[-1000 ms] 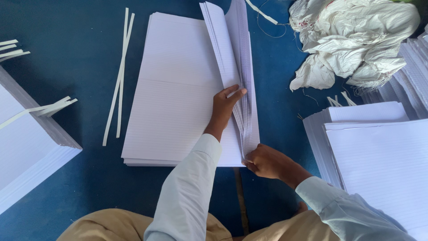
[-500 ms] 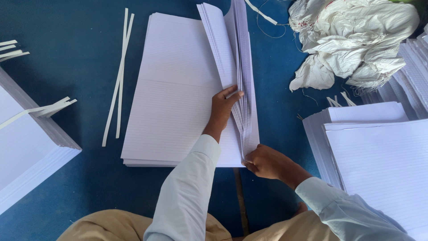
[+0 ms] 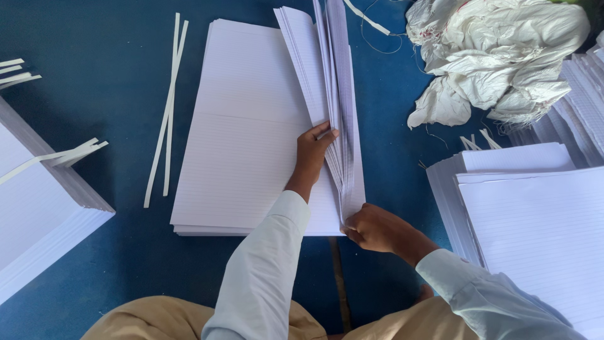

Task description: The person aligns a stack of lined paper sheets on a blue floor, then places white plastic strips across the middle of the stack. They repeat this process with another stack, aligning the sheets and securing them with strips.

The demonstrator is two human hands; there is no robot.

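A stack of white ruled paper sheets [image 3: 248,126] lies flat on the blue surface in front of me. Its right edge is lifted into a fanned bundle of sheets [image 3: 330,82] standing on end. My left hand [image 3: 313,151] rests on the flat sheets with its fingers pushed into the fan. My right hand [image 3: 374,228] pinches the near corner of the lifted sheets at the stack's bottom right. Both sleeves are pale blue.
A thick paper stack [image 3: 38,201] with a white strip sits at left. Two long white paper strips [image 3: 167,119] lie beside the central stack. More ruled stacks [image 3: 535,220] stand at right. Crumpled white sacking [image 3: 497,56] lies at top right.
The fanned sheets have shifted slightly, with a few more leaves separated toward the left. Both hands stay in nearly the same place.
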